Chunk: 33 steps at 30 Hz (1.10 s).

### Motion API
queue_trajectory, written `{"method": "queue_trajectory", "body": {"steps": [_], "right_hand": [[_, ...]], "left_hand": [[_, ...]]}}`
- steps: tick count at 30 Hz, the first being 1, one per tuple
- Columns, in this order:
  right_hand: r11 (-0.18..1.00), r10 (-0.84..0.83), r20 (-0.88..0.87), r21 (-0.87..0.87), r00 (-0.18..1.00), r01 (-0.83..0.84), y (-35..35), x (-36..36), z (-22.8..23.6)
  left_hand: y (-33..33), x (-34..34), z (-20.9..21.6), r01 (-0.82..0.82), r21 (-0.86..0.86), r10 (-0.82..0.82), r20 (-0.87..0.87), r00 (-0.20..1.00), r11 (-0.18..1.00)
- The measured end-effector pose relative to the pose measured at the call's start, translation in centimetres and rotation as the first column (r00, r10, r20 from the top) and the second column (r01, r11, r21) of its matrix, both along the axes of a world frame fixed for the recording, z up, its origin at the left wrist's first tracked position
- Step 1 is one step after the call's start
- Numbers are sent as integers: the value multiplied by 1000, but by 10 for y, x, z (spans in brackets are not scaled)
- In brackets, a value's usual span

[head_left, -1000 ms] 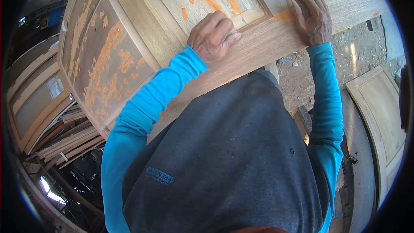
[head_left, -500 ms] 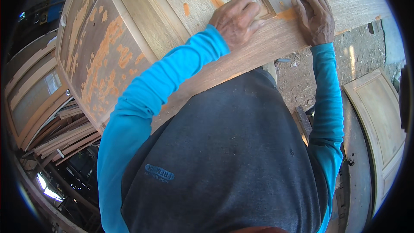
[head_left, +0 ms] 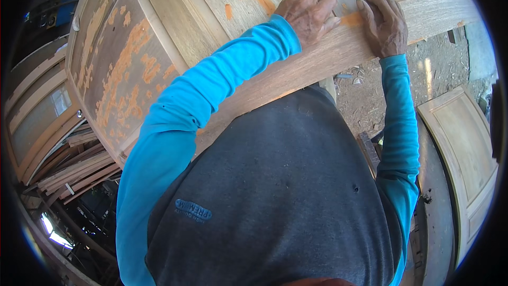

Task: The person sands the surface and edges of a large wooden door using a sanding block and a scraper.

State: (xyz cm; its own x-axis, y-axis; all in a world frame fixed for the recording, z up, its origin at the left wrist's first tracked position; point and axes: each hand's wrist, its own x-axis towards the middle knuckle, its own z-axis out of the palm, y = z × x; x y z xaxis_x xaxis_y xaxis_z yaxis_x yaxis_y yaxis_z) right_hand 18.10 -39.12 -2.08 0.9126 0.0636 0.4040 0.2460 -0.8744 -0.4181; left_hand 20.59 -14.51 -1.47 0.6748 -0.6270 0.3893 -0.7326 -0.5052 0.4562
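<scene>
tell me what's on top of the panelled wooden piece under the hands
The left hand and right hand rest on the panelled wooden piece, and orange patches mark its face. Whatever lies beneath the hands is hidden.

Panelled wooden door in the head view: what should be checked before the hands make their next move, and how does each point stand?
1. Left hand at the near rail: ok, fingers curled.
2. Left hand empty: cannot tell, its palm is hidden.
3. Right hand at the near rail: ok, thumb spread from the fingers.
4. Door evenly coloured: not ok, orange patches show.
5. Door firmly supported: cannot tell from this view.
6. Blue sleeves clear of the fingers: ok, both end around the wrists.
</scene>
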Motion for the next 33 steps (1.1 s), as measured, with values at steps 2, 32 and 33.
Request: {"method": "queue_trajectory", "body": {"steps": [2, 32, 33], "right_hand": [[1000, -12, -13, -6, 1000, 12, -3, -6, -1], [999, -18, 44, -26, 999, 20, -1, -5, 4], [999, -26, 26, -30, 999, 26, 1, -6, 5]], "left_hand": [[8, -6, 5, 9, 44, -7, -29, 1000, 999], [81, -39, 5, -19, 46, 26, -157, 987, 999], [92, -43, 3, -22, 25, 26, -153, 988, 999]]}}
